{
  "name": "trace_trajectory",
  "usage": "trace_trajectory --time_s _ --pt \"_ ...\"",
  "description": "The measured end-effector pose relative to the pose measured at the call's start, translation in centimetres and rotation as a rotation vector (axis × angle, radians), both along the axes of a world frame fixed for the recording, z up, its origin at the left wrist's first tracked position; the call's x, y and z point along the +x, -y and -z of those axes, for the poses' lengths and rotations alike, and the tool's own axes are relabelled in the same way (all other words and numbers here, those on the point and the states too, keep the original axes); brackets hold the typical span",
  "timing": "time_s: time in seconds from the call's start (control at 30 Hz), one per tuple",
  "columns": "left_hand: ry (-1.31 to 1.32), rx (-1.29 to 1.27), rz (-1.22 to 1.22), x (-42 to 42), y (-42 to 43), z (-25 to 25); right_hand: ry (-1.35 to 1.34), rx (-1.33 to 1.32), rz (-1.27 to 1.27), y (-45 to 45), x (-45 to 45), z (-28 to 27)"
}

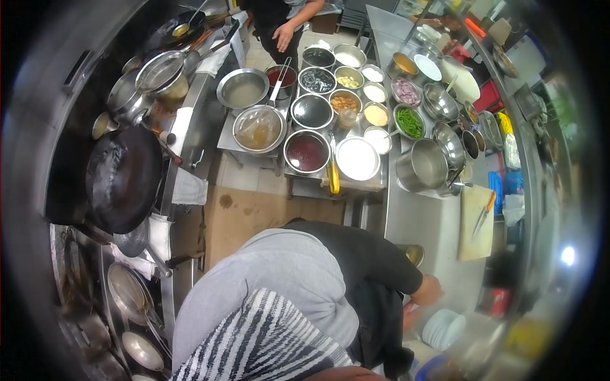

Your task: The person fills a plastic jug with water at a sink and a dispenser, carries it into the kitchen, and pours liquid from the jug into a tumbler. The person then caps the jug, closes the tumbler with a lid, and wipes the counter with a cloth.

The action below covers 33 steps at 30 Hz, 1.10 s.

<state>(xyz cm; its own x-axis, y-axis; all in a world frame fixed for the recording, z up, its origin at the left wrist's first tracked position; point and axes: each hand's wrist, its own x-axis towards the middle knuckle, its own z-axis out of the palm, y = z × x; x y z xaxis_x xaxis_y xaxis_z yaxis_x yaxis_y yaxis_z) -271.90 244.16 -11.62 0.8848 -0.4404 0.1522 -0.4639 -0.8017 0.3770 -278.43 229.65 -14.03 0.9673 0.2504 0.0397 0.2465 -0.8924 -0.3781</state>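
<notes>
Neither of my hands shows in the head view. A person in a grey and black top, with a striped cloth or cap, fills the lower middle, very near the camera. That person's hand reaches to the counter on the right, by a stack of white plates; what it touches is hidden. Farther up on that counter lie a cutting board and a knife, with a large steel pot nearby.
Pots of dark liquid, red sauce and white contents crowd the middle table. Bowls of green vegetable and sliced onion stand right. A black wok sits left. Another person's hand hangs at the top.
</notes>
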Motion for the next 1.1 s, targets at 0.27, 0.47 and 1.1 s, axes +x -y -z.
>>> trace_trajectory --time_s 0.27,0.47,1.1 --pt "-0.040 0.024 -0.080 0.2 -0.2 -1.4 -0.005 0.033 -0.029 0.3 -0.1 0.1" --pt "0.025 0.028 -0.112 1.1 1.9 1.3 -0.004 0.054 -0.051 1.1 0.3 0.8" --pt "-0.114 0.122 -0.064 0.7 1.1 -0.1 0.079 0.122 -0.056 3.7 2.2 4.8"
